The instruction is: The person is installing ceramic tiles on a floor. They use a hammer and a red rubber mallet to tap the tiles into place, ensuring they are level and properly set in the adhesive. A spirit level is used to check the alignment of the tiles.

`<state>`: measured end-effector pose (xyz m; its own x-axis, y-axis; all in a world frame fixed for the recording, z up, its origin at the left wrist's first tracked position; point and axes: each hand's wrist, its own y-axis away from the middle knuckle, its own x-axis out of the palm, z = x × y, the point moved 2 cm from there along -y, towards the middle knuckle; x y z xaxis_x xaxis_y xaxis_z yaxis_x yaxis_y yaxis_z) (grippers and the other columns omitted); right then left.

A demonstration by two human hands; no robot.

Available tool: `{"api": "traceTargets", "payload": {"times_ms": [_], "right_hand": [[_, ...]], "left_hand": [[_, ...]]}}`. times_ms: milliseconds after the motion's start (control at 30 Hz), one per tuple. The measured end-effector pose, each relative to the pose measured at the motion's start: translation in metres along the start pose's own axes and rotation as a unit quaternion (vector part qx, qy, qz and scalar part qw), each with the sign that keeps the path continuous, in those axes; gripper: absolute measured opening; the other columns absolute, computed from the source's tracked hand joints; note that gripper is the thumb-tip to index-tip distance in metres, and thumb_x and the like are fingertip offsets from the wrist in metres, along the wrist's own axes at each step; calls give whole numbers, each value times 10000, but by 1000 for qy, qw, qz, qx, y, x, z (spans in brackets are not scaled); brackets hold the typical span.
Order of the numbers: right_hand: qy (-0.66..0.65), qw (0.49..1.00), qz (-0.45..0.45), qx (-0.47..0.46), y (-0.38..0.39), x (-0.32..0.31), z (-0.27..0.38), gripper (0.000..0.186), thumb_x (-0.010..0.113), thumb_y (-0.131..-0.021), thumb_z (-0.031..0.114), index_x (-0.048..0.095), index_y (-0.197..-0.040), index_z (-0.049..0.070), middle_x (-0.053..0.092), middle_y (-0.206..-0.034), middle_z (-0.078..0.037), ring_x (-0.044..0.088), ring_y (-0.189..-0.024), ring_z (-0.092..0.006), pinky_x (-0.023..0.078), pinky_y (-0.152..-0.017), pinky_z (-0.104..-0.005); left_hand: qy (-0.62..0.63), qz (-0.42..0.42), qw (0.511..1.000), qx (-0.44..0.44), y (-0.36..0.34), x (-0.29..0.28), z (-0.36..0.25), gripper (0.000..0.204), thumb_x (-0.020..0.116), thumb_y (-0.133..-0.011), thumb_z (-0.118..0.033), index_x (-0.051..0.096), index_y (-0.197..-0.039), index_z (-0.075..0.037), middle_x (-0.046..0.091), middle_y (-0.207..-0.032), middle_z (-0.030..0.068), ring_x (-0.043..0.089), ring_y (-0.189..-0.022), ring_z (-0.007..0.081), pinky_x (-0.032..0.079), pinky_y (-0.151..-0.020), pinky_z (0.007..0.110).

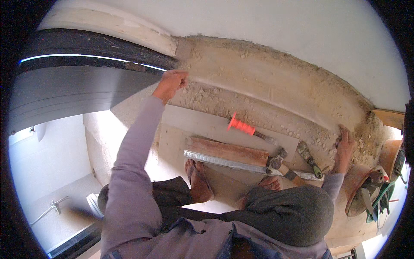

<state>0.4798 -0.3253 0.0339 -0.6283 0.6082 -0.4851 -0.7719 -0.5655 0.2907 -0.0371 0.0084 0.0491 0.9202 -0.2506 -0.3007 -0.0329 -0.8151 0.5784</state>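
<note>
Across a dusty strip of rubble (267,97) my two hands are spread wide. My left hand (171,83) is closed beside the dark door frame, its fingers pinched together; whatever they grip is too small to make out. At the right end of the strip my right hand (344,144) has its fingers bent against the rubble, and what is in them is hidden. A thin pale line runs between the hands; string or edge, I cannot tell. Between my arms lie a chisel with an orange hand guard (242,125), a hammer (277,160) and a green-handled scraper (310,160).
A reddish board (228,150) and a long metal strip (224,162) lie by my bare feet, near a grey sheet (194,118). Buckets (361,185) with tools stand at right. A dark door (69,90) is at left; a white wall (302,30) rises beyond.
</note>
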Motion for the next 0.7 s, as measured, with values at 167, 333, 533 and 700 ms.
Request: {"api": "traceTargets", "payload": {"times_ms": [167, 333, 533, 700], "right_hand": [[-149, 988, 26, -17, -45, 41, -2, 278, 481, -921, 229, 626, -1095, 68, 508, -664, 0, 462, -548, -87, 406, -486, -242], [-176, 984, 37, -18, -63, 56, -5, 296, 495, -918, 232, 609, -1147, 81, 503, -666, 11, 446, -545, -80, 398, -490, -232], [-133, 990, 41, -19, -77, 77, -5, 336, 515, -907, 231, 575, -1207, 94, 529, -693, 12, 421, -547, -59, 363, -469, -216], [66, 993, 15, -94, -100, 95, 2, 312, 538, -897, 228, 607, -1165, 84, 537, -672, 7, 436, -542, -73, 361, -483, -242]], "left_hand": [[173, -81, 979, 75, -68, 17, 31, 79, 633, -801, -51, 581, -860, -45, 541, -716, 38, 508, -625, 143, 485, -578, 285], [309, -83, 947, -14, -85, 38, 30, 110, 607, -829, -51, 548, -922, -48, 513, -735, 30, 507, -663, 148, 489, -610, 296], [305, -134, 942, 37, -96, 46, 26, 259, 582, -858, -79, 526, -1108, -44, 574, -804, 60, 550, -642, 155, 526, -604, 305], [68, -163, 978, 111, -96, 39, 23, 319, 564, -866, -93, 516, -1172, -20, 630, -767, 115, 581, -489, 190, 503, -423, 308]]}}
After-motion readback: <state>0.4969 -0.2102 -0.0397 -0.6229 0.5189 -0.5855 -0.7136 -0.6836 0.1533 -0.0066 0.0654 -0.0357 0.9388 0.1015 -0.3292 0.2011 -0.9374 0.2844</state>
